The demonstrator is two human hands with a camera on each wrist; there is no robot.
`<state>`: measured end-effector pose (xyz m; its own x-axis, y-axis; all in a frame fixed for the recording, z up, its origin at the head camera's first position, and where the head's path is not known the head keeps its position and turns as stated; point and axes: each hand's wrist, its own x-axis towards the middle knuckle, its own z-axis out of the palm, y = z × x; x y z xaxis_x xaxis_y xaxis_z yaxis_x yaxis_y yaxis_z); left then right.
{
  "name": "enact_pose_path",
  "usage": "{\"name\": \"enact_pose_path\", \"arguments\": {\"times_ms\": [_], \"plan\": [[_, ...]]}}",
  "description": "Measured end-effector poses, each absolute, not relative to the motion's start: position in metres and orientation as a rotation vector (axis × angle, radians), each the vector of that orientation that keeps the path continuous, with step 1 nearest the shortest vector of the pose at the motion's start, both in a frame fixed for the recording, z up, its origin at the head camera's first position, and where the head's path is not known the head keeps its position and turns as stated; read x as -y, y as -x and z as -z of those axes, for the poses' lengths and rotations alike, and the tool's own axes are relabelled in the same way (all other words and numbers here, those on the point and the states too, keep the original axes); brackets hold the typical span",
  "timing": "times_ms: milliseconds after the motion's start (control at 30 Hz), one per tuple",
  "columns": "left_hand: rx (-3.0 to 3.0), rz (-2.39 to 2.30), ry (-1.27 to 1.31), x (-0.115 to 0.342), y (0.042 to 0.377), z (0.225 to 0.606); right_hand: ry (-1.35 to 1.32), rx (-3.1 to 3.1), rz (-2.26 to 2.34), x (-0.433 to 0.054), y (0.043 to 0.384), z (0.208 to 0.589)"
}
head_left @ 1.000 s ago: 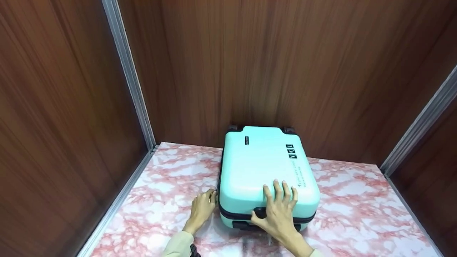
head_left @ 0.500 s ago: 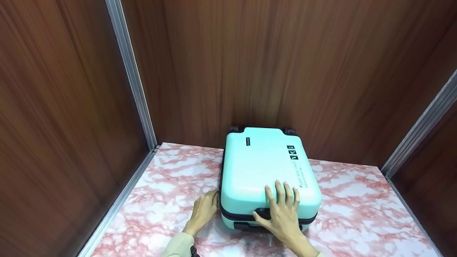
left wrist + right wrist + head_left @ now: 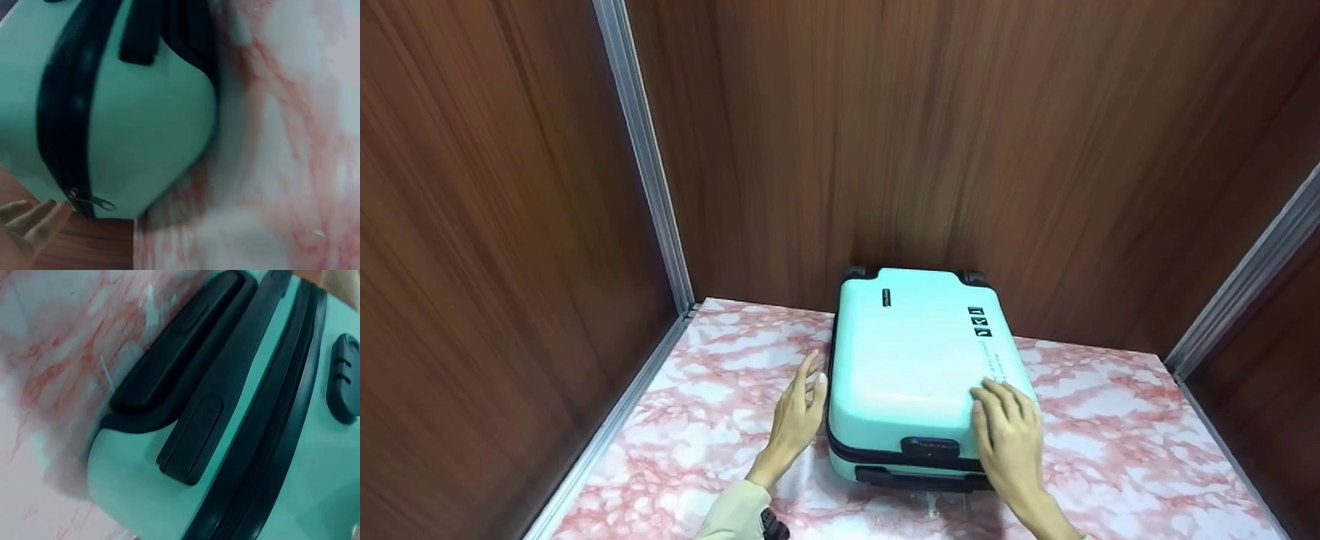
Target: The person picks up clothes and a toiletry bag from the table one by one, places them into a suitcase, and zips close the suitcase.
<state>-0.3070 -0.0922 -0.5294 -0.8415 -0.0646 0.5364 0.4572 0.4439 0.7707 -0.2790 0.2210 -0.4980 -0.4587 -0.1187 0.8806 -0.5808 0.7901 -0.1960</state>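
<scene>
A mint-green hard-shell suitcase (image 3: 919, 352) lies flat with its wheels toward the back wall. My left hand (image 3: 797, 416) is beside its left side, fingers extended and holding nothing. In the left wrist view, those fingers (image 3: 48, 222) are close to a metal zipper pull (image 3: 95, 199) on the black zipper band (image 3: 66, 112). My right hand (image 3: 1011, 439) rests on the front right corner of the lid, fingers lightly bent over the shell. A black lock (image 3: 930, 448) shows at the front edge; the right wrist view shows the black carry handle (image 3: 211, 410) below the zipper.
The suitcase stands on a pink-and-white marbled surface (image 3: 720, 375). Brown wood-grain panels (image 3: 825, 135) enclose it at the back and sides, with metal corner strips (image 3: 641, 142) between them. Black wheels (image 3: 975, 278) are close to the back panel.
My left hand has come off the zipper side and its fingers have straightened. My right hand has slid right, from over the lock to the front right corner, uncovering the lock.
</scene>
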Motion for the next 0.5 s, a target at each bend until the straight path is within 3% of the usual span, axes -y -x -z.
{"name": "enact_pose_path", "arguments": {"times_ms": [233,500], "plan": [[2.254,1.239,0.412,0.084,0.309,0.521,-0.401,2.015,-0.596,-0.234,0.281,0.499],[2.272,1.365,0.451,0.075,0.307,0.520,-0.364,2.043,-0.597,-0.241,0.282,0.505]]}}
